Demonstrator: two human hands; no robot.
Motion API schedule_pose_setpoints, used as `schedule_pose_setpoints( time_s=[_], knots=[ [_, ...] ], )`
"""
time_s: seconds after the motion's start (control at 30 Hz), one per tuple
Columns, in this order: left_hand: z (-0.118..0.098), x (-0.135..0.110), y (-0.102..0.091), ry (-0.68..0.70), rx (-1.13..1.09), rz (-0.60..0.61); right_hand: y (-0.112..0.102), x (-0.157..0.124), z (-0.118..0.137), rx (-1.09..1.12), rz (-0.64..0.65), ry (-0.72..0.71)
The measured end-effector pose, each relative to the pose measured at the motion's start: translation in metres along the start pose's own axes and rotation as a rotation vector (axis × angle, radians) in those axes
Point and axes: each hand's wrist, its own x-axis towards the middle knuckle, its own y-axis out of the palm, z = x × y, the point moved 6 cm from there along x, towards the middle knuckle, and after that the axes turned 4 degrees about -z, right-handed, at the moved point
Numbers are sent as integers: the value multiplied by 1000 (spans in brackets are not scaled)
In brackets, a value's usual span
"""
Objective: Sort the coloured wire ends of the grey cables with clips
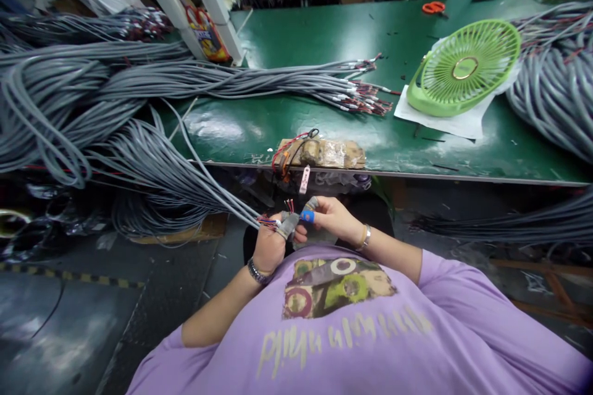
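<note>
Status: mid-job, est. On the slim, round, grey-sheathed cables (229, 199), outer sheath is off at the working ends; fine multicoloured cores (267, 222) are exposed. A few thin reddish cores w/ pale tips (290, 204) stand up in a small fan above the fingers. Remaining: cores at the fingertips are prob. unfinished; qty can't be told. A 2nd long, grey cable bundle (278, 81) lies on the glossy green bench (306, 31), its ends bared to red/dark cores w/ white bands; done or pending: n/a from this view.

Pos.: working ends are in the L hand (271, 245), below bench-edge level, in front of the torso; cable lengths run back to the L-side pile.

L hand: fingers curled round the cable ends, thumb pressed in. R hand (330, 217): thumb & forefinger pressed together beside L fingertips, appears to pinch; item btwn too small to ID.

Mat'ls: cable sheath smooth, flexible, matte-to-satin; cores hair-thin, prob. easily bent. Fingertip covers: grey, wrinkled, fabric-like; R thumb incl. a smooth blue wrap (307, 216).
</note>
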Motion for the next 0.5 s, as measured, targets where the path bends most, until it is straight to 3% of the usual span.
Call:
schedule_pose_setpoints(
  time_s=[0.33, 0.5],
  knots=[
    [-6, -5, 1, 24, 172, 68, 11, 5, 4, 47, 4, 14],
    [-9, -5, 0, 26, 171, 38, 11, 4, 2, 90, -27, 6]
  ],
)
